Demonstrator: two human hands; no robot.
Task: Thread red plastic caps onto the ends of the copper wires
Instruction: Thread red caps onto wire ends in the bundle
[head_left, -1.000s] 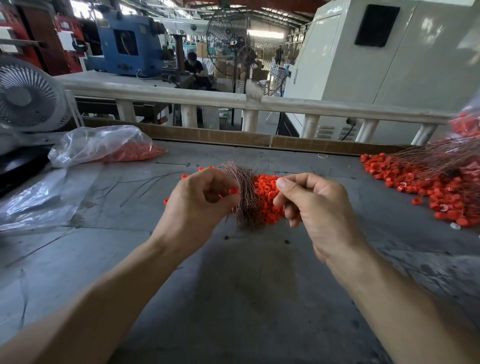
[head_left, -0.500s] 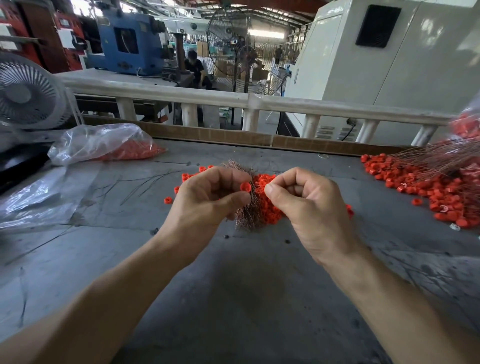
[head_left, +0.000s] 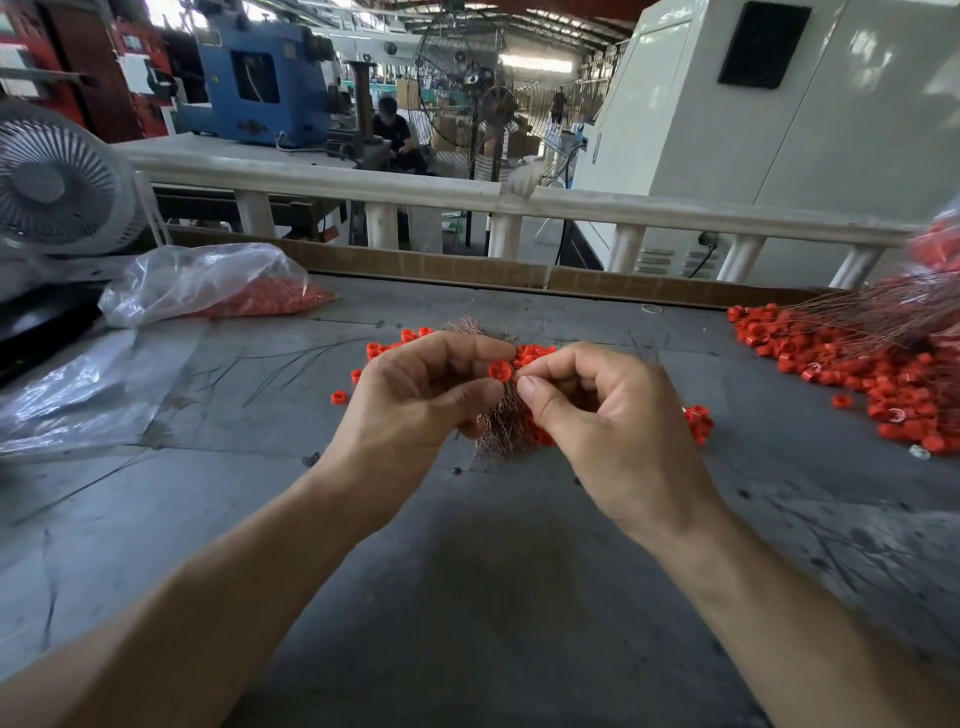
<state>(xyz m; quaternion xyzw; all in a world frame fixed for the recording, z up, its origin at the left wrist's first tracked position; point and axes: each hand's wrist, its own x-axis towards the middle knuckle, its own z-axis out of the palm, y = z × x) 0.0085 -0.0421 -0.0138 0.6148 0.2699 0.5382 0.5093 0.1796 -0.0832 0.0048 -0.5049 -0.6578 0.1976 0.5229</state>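
Left hand (head_left: 421, 395) pinches 1 red cap (head_left: 500, 370) & holds the copper wire bunch (head_left: 506, 426). Right hand (head_left: 597, 410) pinches shut just beside the cap, prob on 1 wire; too thin to see.

Single head view, looking forward and down, close over grey table (head_left: 467, 597); far background probably wide-angle warped.

I see bright daylight coming in from the open hall behind, with blown highlights on the white cabinet (head_left: 810, 130). A soft shadow lies on the bench (head_left: 467, 597) below the arms. Edges bow and blur, worst far right.
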